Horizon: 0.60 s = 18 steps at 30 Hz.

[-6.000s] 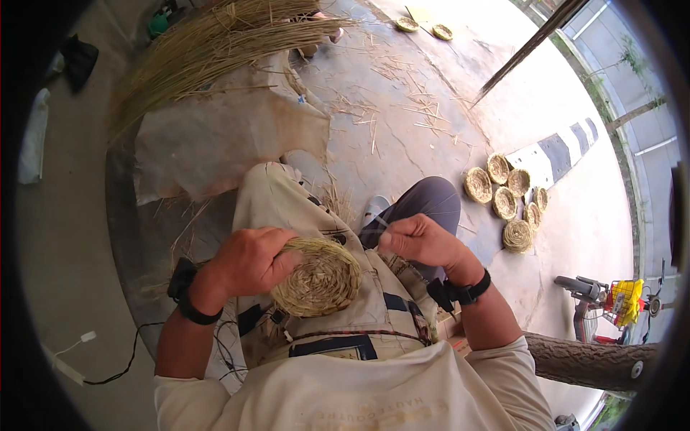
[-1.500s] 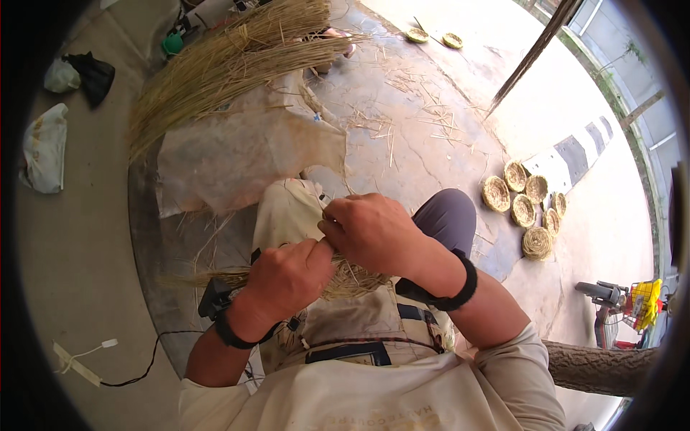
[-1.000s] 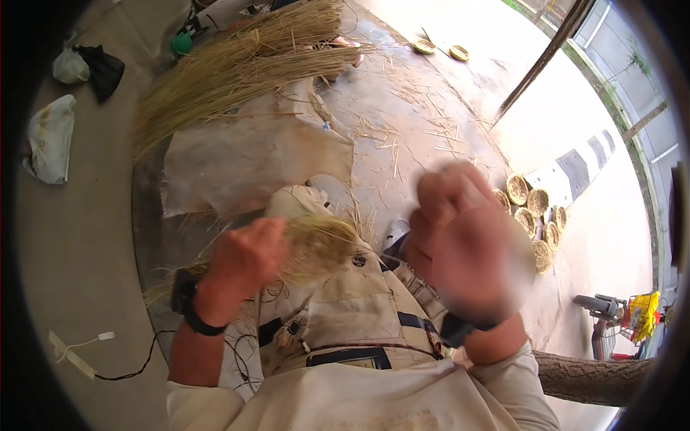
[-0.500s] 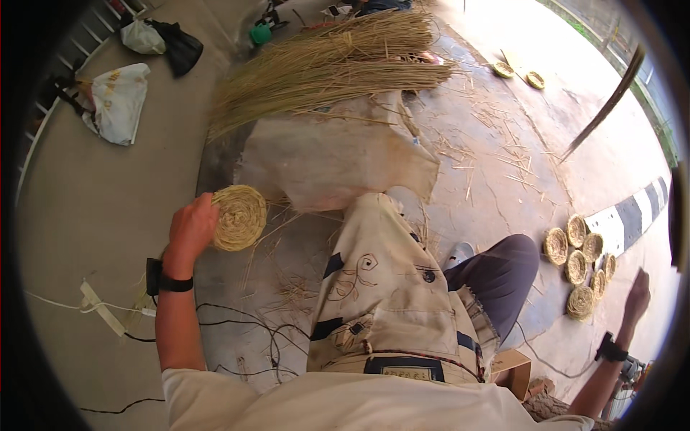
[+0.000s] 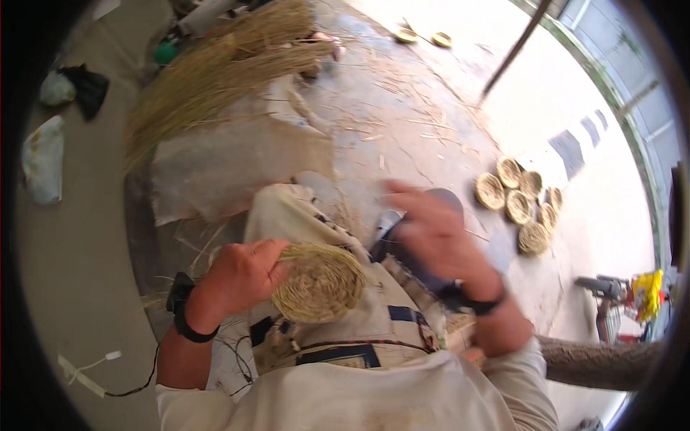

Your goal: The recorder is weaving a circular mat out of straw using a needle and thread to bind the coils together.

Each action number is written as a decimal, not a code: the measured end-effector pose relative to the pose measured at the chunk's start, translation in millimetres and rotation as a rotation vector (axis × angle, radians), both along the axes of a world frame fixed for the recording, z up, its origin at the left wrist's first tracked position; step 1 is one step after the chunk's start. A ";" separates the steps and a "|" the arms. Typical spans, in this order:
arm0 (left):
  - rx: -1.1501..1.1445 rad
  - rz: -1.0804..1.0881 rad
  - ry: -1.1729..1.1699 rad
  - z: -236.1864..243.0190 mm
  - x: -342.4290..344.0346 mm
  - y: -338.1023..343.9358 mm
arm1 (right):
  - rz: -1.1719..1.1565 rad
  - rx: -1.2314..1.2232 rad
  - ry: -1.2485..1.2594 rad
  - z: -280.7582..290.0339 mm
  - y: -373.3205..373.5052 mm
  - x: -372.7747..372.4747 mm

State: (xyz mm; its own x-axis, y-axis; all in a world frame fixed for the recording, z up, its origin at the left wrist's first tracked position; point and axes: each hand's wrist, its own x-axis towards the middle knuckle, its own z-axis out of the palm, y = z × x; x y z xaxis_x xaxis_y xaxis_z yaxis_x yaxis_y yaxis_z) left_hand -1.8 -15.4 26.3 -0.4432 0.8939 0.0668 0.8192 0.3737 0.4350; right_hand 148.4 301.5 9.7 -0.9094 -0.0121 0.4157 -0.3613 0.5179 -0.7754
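My left hand (image 5: 244,276) grips the woven disc (image 5: 320,282) by its left edge, fingers curled over the rim, thumb side hidden behind it. The disc sits over my lap, near the middle of the view, flat face tilted up toward me. It is a coiled straw mat, round, pale yellow, with loose ends sticking out at the lower rim.

My right hand (image 5: 431,233) is off the disc, well apart to the right, over my knee. It is blurred. Fingers look spread and empty, but I cannot tell for sure whether a thin strand is pinched in them. Black band on each wrist.

Around me:
- Big straw bundle (image 5: 223,72) lies on the floor, far left, stalks fanning toward the far right.
- Sheet of sacking (image 5: 230,169) spread on the floor between the bundle and my legs.
- Cluster of finished small baskets (image 5: 521,205) on the floor to the right, touching each other, near a striped mat (image 5: 575,144).
- Two more small round pieces (image 5: 424,36) far off, top centre.
- Loose straw bits scattered over the concrete floor (image 5: 410,122).
- White bag (image 5: 43,161) and dark cloth (image 5: 86,86) at far left.
- White cable (image 5: 90,366) near left, by my elbow.
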 end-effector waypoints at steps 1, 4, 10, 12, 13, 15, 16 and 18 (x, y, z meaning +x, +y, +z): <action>0.013 -0.029 -0.022 -2.6 4.9 11.8 | 0.101 -0.213 -0.145 1.7 -26.0 -19.3; -0.006 -0.111 -0.090 -3.0 10.1 29.3 | 0.265 -0.341 -0.268 -52.3 -42.2 -50.2; 0.034 0.038 -0.167 -31.6 13.8 23.1 | 0.371 -0.233 -0.750 -94.7 27.2 10.5; 0.132 -0.063 -0.145 -38.1 12.7 26.1 | 0.233 -0.608 -0.894 -90.9 30.3 22.1; 0.133 -0.070 -0.151 -39.4 12.3 27.8 | 0.175 -0.721 -0.911 -76.1 22.8 17.9; 0.138 -0.093 -0.129 -41.2 13.2 31.9 | 0.196 -1.122 -0.700 -52.6 -7.1 0.5; 0.137 -0.094 -0.131 -41.9 13.3 33.2 | 0.219 -1.503 -0.456 -41.7 -23.6 -10.0; 0.138 -0.111 -0.114 -42.3 12.0 35.1 | 0.125 -1.649 -0.470 -38.1 -33.4 -24.6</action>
State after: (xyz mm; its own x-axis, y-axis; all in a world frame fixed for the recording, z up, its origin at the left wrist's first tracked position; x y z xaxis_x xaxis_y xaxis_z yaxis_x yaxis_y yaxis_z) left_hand 10.2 19.7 -16.0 -0.3547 0.9234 0.1467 0.7942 0.2147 0.5684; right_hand 123.8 268.1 -28.4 -0.9744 0.0465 -0.2199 0.0620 -0.8848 -0.4619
